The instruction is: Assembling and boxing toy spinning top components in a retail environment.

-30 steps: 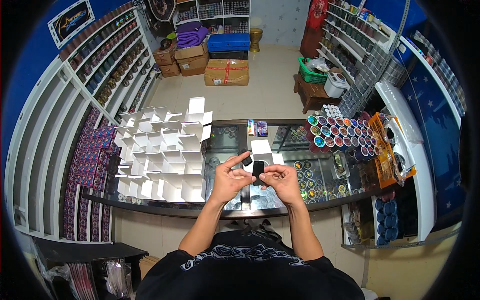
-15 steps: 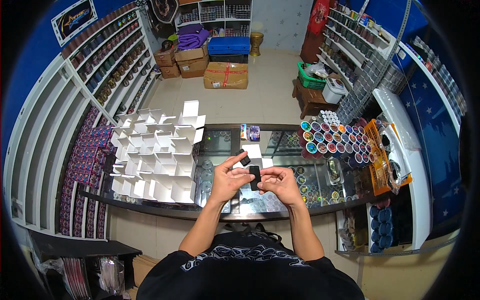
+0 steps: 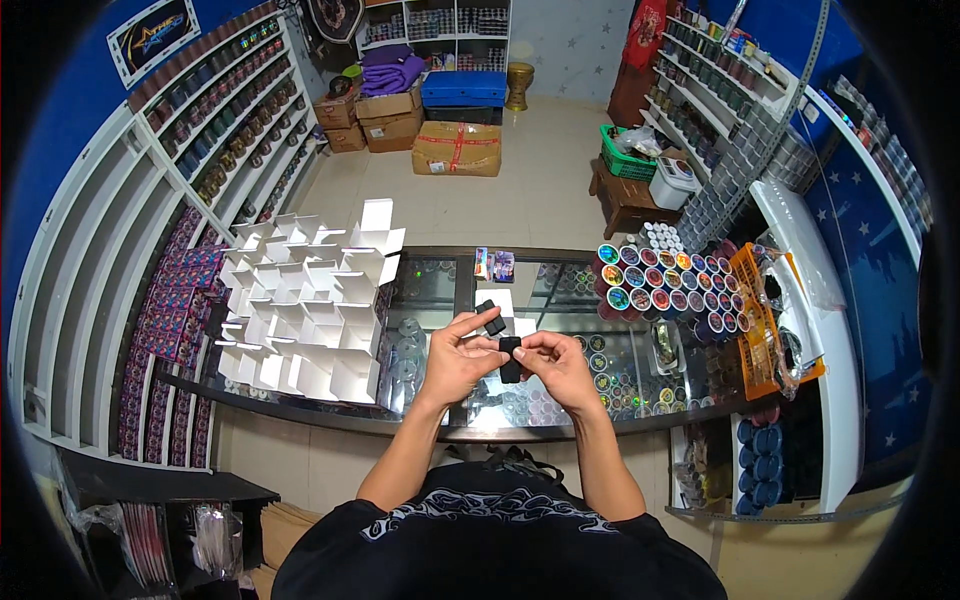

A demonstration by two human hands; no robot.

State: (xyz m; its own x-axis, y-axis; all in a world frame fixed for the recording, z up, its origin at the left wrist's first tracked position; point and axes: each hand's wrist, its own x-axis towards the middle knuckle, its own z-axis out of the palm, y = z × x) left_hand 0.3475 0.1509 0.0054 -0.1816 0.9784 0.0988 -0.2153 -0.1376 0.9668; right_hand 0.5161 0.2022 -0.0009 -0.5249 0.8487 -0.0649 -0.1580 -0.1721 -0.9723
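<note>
Over the glass counter (image 3: 450,418), both my hands meet at a small black oblong piece (image 3: 511,362). My left hand (image 3: 458,362) pinches it from the left with the thumb. A second, shorter black block (image 3: 491,318) sits at this hand's raised fingertips. On the other side, my right hand (image 3: 560,372) closes its thumb and fingers on the same oblong piece. I cannot make out what kind of things the black pieces are. Just beyond the hands lies a white opened carton (image 3: 497,299), partly hidden by them.
Many open white boxes (image 3: 350,345) stand in rows at the counter's left. At the right are round containers with colourful lids (image 3: 660,276) and an orange basket (image 3: 757,335). Small colourful packets (image 3: 495,265) lie at the far edge. Purple patterned boxes (image 3: 170,310) are stacked at left.
The black oblong piece has tilted slightly between my fingers, and my right thumb has moved higher along it. The whole view has shifted a little.
</note>
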